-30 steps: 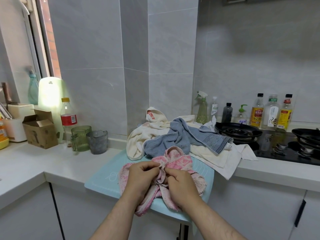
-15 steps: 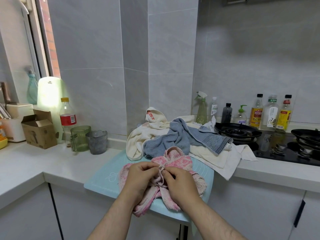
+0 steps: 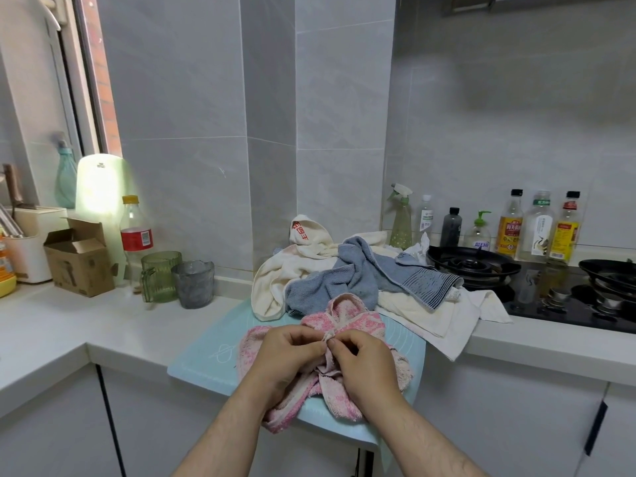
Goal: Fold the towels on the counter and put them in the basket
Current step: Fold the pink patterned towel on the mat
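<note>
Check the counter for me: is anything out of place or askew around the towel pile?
Yes. The blue towel's striped end appears to touch the gas burner, which is risky if it is lit. A cream towel droops over the counter edge, and the light blue mat overhangs it too.

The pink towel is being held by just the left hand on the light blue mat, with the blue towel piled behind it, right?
Not quite: both hands hold it. The head view shows the left hand and the right hand each pinching a bunched edge of the pink towel. The rest stands: it lies on the light blue mat, with the blue towel piled behind it.
</note>
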Demonstrator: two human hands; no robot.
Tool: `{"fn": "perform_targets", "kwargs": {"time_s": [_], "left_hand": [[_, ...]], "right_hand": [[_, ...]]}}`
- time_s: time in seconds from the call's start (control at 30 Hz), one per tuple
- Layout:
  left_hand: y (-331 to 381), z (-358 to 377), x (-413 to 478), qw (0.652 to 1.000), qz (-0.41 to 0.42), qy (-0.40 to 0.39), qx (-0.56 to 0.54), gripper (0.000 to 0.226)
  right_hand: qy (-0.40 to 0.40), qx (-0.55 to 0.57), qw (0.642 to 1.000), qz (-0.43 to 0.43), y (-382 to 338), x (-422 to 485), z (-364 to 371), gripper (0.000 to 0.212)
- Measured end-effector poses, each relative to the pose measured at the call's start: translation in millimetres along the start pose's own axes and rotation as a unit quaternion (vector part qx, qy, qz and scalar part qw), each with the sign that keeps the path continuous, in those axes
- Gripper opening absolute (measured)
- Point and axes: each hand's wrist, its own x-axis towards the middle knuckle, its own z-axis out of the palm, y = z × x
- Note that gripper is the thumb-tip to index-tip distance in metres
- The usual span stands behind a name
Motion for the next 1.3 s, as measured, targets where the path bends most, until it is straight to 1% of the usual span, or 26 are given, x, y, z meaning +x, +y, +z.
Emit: {"fn": "perform_targets", "kwargs": {"time_s": [0.2,0.3,0.4,0.47,0.53,0.6,0.67,0.77,0.83,0.9,0.97,1.0,1.03,1.1,1.17,1.23,1.3], "left_hand": [[-2,-1,1,1.000,0.005,-0.011,-0.013,0.011],[-2,0,1,1.000,0.003,0.003,-0.009,0.014],[-2,0,1,1.000,-0.001,0.010,0.003,0.011],[-3,0,3,1.000,-0.009,0.024,0.009,0.014],[-5,-1,4,0.999,-0.016,0.031,0.019,0.019],[-6,-1,4,0.998,-0.010,0.038,0.046,0.027],[-5,1,5,0.995,0.002,0.060,0.080,0.026],[0,2,0,0.988,0.016,0.094,0.121,0.018],[7,-3,-7,0.983,0.027,0.104,0.148,0.019],[15,-16,-20,0.970,0.061,0.120,0.202,0.023],[19,-31,-36,0.946,0.106,0.130,0.279,0.025],[19,-36,-45,0.938,0.118,0.127,0.301,0.022],[18,-40,-53,0.936,0.117,0.118,0.310,0.019],[17,-45,-66,0.944,0.107,0.096,0.299,0.016],[19,-49,-74,0.944,0.110,0.086,0.298,0.019],[22,-54,-76,0.935,0.131,0.081,0.319,0.020],[21,-61,-75,0.924,0.150,0.070,0.345,0.020]], "right_hand": [[-0.004,0.007,1.000,-0.017,0,0,0,0.019],[-0.006,0.012,1.000,-0.021,-1,-1,0,0.027],[-0.011,0.012,1.000,-0.025,-1,0,-1,0.031],[-0.016,0.010,1.000,-0.024,-1,0,-1,0.030],[-0.021,0.009,1.000,-0.021,0,0,0,0.024],[-0.031,-0.001,0.999,-0.021,-1,0,-1,0.020],[-0.028,-0.004,0.999,-0.016,-2,-1,-1,0.022],[-0.018,0.035,0.999,0.018,-3,-4,-6,0.023],[-0.042,0.059,0.995,0.062,-6,-7,-13,0.026],[-0.090,0.130,0.978,0.137,-11,-7,-29,0.023],[-0.135,0.188,0.950,0.208,-19,-9,-52,0.017],[-0.135,0.190,0.948,0.219,-22,-9,-63,0.015],[-0.115,0.189,0.951,0.214,-22,-7,-72,0.012],[-0.045,0.164,0.970,0.176,-21,4,-83,0.012],[0.007,0.108,0.984,0.145,-16,23,-79,0.018],[0.010,0.015,0.993,0.115,-13,41,-64,0.021],[-0.016,-0.089,0.993,0.077,-12,56,-44,0.023]]}}
